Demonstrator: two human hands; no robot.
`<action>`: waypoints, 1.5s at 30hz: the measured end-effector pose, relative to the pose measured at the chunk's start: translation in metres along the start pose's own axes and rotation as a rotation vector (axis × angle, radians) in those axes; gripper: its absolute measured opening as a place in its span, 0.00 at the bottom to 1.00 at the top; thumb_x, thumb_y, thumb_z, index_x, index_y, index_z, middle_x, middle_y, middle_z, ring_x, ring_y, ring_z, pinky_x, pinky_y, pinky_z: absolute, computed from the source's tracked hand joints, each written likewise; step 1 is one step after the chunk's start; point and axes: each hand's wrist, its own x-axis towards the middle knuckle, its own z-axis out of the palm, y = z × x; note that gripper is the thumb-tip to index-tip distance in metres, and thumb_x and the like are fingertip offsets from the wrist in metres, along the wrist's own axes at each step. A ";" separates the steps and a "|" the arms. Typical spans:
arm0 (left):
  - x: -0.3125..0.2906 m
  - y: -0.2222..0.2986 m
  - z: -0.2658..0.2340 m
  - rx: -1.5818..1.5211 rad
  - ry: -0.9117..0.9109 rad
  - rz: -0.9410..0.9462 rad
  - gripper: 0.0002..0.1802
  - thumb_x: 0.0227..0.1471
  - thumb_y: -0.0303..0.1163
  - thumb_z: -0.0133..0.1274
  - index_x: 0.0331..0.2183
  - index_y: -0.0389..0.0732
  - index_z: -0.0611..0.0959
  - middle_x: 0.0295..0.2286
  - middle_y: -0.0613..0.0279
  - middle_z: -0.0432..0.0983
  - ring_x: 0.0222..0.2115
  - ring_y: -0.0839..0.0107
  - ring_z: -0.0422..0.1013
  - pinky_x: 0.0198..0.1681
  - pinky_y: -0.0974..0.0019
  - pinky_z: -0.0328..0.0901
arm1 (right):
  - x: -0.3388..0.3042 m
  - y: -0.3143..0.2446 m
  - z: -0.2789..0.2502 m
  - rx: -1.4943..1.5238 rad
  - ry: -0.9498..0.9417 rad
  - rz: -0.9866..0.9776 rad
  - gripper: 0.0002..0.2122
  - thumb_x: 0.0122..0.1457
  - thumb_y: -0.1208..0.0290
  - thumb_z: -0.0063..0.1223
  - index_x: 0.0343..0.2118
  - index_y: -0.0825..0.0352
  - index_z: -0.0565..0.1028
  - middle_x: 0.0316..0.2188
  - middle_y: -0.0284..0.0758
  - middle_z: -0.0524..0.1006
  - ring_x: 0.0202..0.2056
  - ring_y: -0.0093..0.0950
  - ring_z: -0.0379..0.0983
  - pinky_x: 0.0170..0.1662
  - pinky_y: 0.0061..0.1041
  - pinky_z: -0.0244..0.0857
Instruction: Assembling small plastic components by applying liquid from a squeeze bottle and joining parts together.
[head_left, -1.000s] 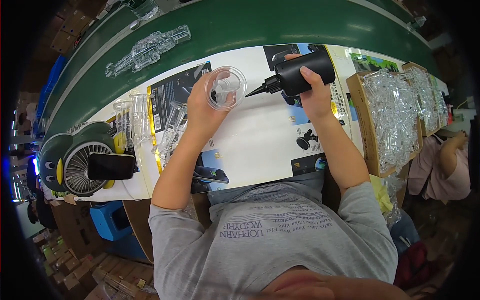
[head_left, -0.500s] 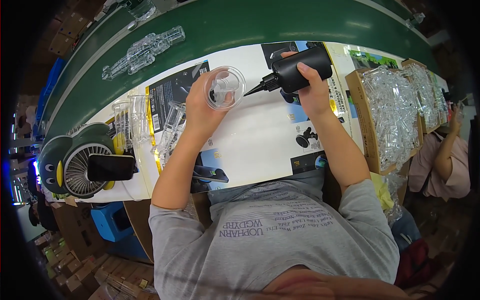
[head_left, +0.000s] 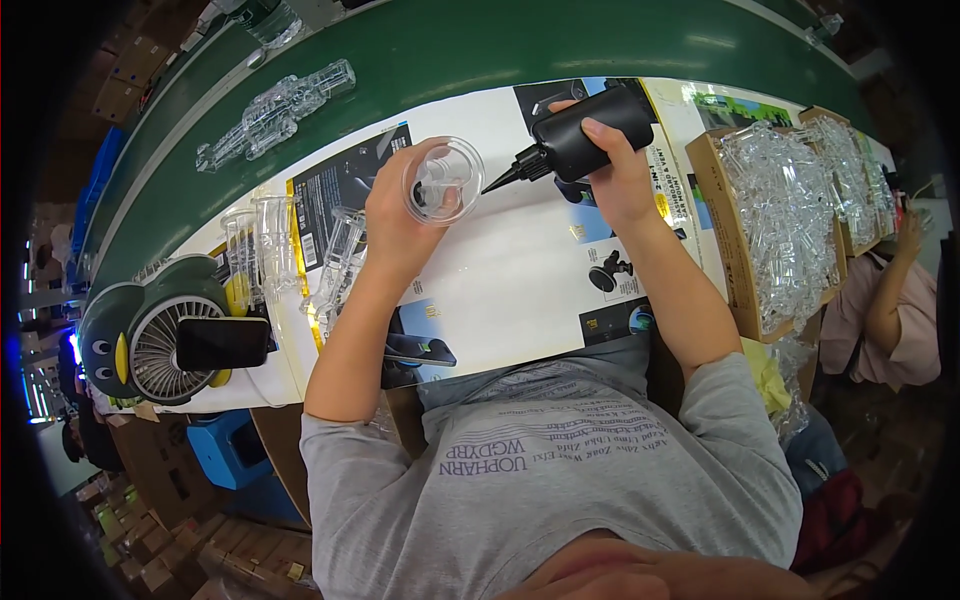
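My left hand is closed round a clear round plastic cup-like piece, its wide rim facing up. In my right hand is a black squeeze bottle, tilted sideways with its pointed nozzle toward the left. The nozzle tip is right at the cup's right rim; whether it touches cannot be made out. Beside my left forearm lie several clear plastic tubes. A printed white sheet covers the work surface under both hands.
A penguin-shaped fan with a phone in front stands at left. Cartons of clear plastic parts are at right. Beyond, a clear jointed assembly lies on a green belt. Another person sits far right.
The scene lies slightly further left in view. Both hands keep their holds, and the nozzle tip stays by the cup's rim.
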 end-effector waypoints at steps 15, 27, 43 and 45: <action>0.001 0.003 -0.002 0.031 0.006 0.042 0.21 0.33 0.24 0.56 0.36 0.39 0.74 0.35 0.59 0.72 0.37 0.60 0.68 0.42 0.64 0.61 | 0.001 0.000 0.000 -0.002 0.011 -0.004 0.16 0.48 0.66 0.46 0.39 0.70 0.68 0.36 0.37 0.72 0.35 0.23 0.69 0.38 0.21 0.63; 0.000 0.003 -0.001 0.086 0.027 0.076 0.21 0.33 0.25 0.56 0.37 0.39 0.74 0.34 0.60 0.73 0.36 0.61 0.68 0.40 0.64 0.62 | 0.001 -0.001 -0.003 0.011 0.001 -0.037 0.15 0.49 0.68 0.46 0.38 0.70 0.67 0.38 0.39 0.72 0.37 0.25 0.69 0.41 0.22 0.63; -0.002 0.000 0.000 0.041 0.041 -0.059 0.25 0.34 0.33 0.59 0.39 0.41 0.74 0.26 0.62 0.73 0.28 0.66 0.70 0.34 0.66 0.62 | -0.010 -0.006 0.004 -0.132 0.003 -0.275 0.17 0.45 0.69 0.47 0.38 0.72 0.68 0.39 0.40 0.70 0.35 0.25 0.70 0.38 0.21 0.66; -0.002 0.004 -0.001 0.038 0.039 -0.100 0.25 0.34 0.33 0.59 0.39 0.42 0.74 0.25 0.62 0.73 0.28 0.66 0.70 0.34 0.67 0.63 | -0.016 -0.006 0.004 -0.246 -0.013 -0.360 0.18 0.44 0.67 0.49 0.39 0.72 0.68 0.37 0.40 0.71 0.35 0.24 0.69 0.38 0.20 0.65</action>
